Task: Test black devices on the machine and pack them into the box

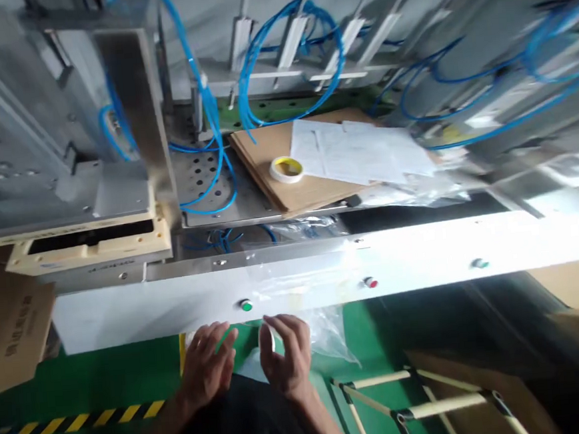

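Both my hands are in front of a white machine panel [191, 305], low in the view. My left hand [210, 360] has its fingers apart and slightly bent, with nothing in it. Beside it, my right hand [290, 354] is half curled, thumb and fingers apart. A small white patch shows between that thumb and forefinger; whether the hand touches it I cannot tell. Just above the hands, a green button [246, 305] sits on the panel. Clear plastic film [328, 331] hangs down by my right hand.
A tape roll [286, 170] and white papers [354, 148] lie on flat cardboard [318, 195]. Blue hoses [245, 100] loop above. Along the panel is a red button [371, 282]. A tube frame [442, 405] stands at lower right, a cardboard box [12, 332] at left.
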`<state>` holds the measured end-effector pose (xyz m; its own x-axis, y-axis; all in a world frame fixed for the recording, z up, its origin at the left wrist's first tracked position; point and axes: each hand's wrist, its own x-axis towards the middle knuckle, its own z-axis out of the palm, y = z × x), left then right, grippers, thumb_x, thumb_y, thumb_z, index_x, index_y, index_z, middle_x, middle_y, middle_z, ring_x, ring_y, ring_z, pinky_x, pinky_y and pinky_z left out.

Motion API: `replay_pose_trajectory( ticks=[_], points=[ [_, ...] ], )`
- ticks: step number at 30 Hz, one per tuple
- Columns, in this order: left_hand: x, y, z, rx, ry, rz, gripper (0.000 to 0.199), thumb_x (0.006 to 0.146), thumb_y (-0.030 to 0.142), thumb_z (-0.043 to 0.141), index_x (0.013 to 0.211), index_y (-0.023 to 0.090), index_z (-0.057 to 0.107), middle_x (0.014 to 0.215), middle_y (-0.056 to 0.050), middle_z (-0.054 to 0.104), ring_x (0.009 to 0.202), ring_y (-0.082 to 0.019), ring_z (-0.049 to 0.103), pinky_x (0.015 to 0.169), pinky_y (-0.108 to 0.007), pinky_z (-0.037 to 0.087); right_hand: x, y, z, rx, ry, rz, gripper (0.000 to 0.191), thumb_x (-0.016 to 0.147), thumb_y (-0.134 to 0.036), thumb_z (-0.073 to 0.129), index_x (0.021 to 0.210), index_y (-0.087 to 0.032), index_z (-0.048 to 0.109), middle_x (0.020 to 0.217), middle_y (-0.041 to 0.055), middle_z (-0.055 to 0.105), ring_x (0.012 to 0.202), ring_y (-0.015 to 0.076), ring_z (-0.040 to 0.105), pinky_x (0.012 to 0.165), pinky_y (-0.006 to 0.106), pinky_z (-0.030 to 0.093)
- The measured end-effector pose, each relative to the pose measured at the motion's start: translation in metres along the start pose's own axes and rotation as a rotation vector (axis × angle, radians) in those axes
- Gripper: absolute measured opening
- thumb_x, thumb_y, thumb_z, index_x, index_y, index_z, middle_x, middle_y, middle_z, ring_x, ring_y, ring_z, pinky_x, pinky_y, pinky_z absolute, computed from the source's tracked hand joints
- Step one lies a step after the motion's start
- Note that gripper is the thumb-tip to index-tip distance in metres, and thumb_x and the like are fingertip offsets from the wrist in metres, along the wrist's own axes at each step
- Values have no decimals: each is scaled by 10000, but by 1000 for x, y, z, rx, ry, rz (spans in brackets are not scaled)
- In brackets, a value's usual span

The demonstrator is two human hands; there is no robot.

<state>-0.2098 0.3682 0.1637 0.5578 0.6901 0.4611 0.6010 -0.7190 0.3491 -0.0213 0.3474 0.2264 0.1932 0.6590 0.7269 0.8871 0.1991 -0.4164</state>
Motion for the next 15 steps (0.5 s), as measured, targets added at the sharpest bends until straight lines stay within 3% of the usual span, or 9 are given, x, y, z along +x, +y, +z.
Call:
replay_pose_trajectory(
  ticks=[2, 5, 8, 11, 13, 15],
  points=[
    [5, 17, 21, 40, 4, 16, 555, 1019, 193, 582, 1563, 276, 508, 1467, -108, 709, 1353, -292, 664, 1107, -483, 566, -6, 52, -23, -168, 112, 63, 244, 986, -121, 617, 1201, -222, 668, 975, 78, 696, 893, 226, 668, 794, 389, 577],
    [6, 25, 45, 178, 72, 2, 753, 1010, 225, 652, 1689, 324, 342, 1478, -130, 699, 1309, -344, 689, 1091, -543, 569, -16, 152, -71, -378, 231, 248, 149, 1008, -262, 616, 1116, -204, 700, 999, 105, 706, 957, 254, 664, 882, 431, 562],
    [-2, 29, 64, 262, 130, -18, 864, 975, 212, 709, 1711, 372, 286, 1439, -141, 711, 1261, -372, 714, 1074, -578, 590, -17, 264, -129, -461, 335, 442, 301, 1015, -339, 526, 1172, -142, 691, 1050, 168, 698, 1018, 306, 640, 945, 514, 538],
    [-12, 43, 77, 283, 181, -119, 879, 960, 207, 722, 1707, 384, 293, 1483, -159, 672, 1344, -412, 672, 1104, -621, 594, -9, 364, -179, -465, 371, 613, 474, 974, -374, 477, 1271, -50, 653, 1153, 260, 663, 1096, 370, 610, 1000, 604, 504],
    [-15, 56, 85, 288, 244, -211, 866, 965, 204, 711, 1706, 376, 298, 1555, -175, 619, 1398, -424, 639, 1115, -627, 597, 0, 411, -203, -439, 347, 690, 580, 943, -399, 466, 1326, 11, 614, 1238, 319, 628, 1136, 403, 600, 1023, 637, 487],
    [-14, 69, 95, 305, 306, -307, 831, 983, 225, 687, 1707, 351, 300, 1622, -192, 559, 1439, -425, 610, 1124, -620, 594, 11, 438, -219, -395, 302, 711, 617, 937, -421, 455, 1326, 34, 607, 1250, 340, 619, 1158, 428, 597, 1024, 654, 484]
  ],
)
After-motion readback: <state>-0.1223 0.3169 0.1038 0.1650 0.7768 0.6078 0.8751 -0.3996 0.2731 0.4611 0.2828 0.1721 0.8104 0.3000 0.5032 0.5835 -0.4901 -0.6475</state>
